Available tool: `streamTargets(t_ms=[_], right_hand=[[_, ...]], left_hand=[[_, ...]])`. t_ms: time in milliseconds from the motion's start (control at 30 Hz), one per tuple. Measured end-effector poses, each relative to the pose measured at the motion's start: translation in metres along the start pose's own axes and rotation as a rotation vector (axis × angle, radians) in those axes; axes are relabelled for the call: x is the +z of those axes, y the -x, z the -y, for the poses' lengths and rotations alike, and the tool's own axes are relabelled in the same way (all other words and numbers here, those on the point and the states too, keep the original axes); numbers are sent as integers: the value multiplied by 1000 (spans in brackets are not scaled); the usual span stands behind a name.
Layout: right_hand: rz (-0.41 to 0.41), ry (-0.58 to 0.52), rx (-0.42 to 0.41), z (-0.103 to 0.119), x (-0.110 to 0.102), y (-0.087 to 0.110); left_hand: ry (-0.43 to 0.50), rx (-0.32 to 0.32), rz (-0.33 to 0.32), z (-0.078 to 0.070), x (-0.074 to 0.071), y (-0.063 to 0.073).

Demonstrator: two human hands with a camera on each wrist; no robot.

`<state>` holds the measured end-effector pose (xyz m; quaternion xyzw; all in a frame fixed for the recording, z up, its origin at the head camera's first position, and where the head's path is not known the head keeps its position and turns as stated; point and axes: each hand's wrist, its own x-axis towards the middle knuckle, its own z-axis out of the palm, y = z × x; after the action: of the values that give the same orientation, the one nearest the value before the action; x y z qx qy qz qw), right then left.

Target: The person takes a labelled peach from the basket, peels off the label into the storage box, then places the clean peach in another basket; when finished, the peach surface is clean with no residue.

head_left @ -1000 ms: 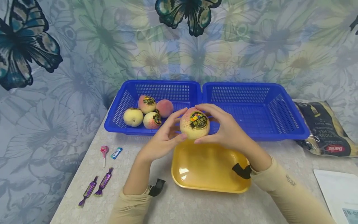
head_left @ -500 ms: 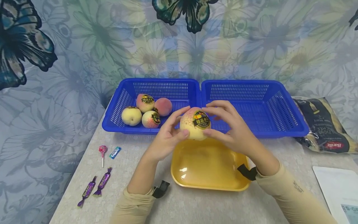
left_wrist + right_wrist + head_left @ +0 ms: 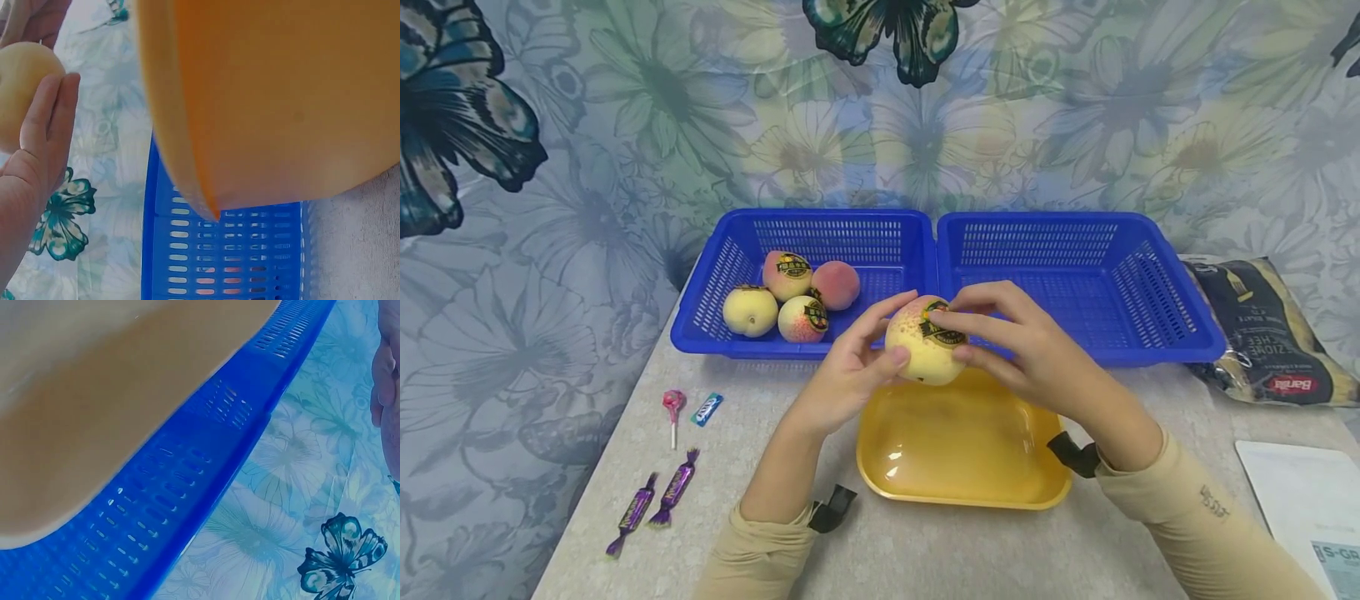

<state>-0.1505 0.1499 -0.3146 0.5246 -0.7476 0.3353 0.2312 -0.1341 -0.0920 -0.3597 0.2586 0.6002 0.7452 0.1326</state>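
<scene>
A large yellow peach with a pink blush and a black round label is held up over the far edge of a yellow tray. My left hand grips it from the left, thumb on the front. On the other side, my right hand has its thumb at the lower right of the fruit and a finger lying on the label. In the left wrist view the pale underside of the peach shows beside the fingers. The right wrist view catches only part of a hand at its edge.
Behind stand two blue baskets; the left basket holds several peaches, the right basket shows a bare floor. Left lie a lollipop, a small blue-wrapped sweet and two purple-wrapped candies. Right are a Barilla bag and white packet.
The peach has turned so its label faces further right, and it sits slightly lower. My right hand has shifted right, with a finger now over the label. The head view has drifted slightly.
</scene>
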Motion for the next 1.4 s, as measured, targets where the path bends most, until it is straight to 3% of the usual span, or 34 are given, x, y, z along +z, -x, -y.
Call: streamTargets(t_ms=[233, 467, 733, 933, 1067, 1400], right_hand=[[-21, 56, -16, 2, 3, 2], [-35, 70, 24, 3, 5, 5], [-144, 32, 109, 4, 4, 2], [-242, 66, 107, 0, 1, 1], [-259, 65, 98, -3, -2, 3], [-224, -42, 288, -2, -9, 16]], left_hand=[[-27, -16, 2, -1, 0, 0], [-33, -19, 8, -1, 0, 0], [-34, -37, -2, 0, -1, -1], [-31, -51, -12, 2, 0, -1], [-27, -48, -10, 3, 0, -2], [-50, -54, -35, 2, -1, -2]])
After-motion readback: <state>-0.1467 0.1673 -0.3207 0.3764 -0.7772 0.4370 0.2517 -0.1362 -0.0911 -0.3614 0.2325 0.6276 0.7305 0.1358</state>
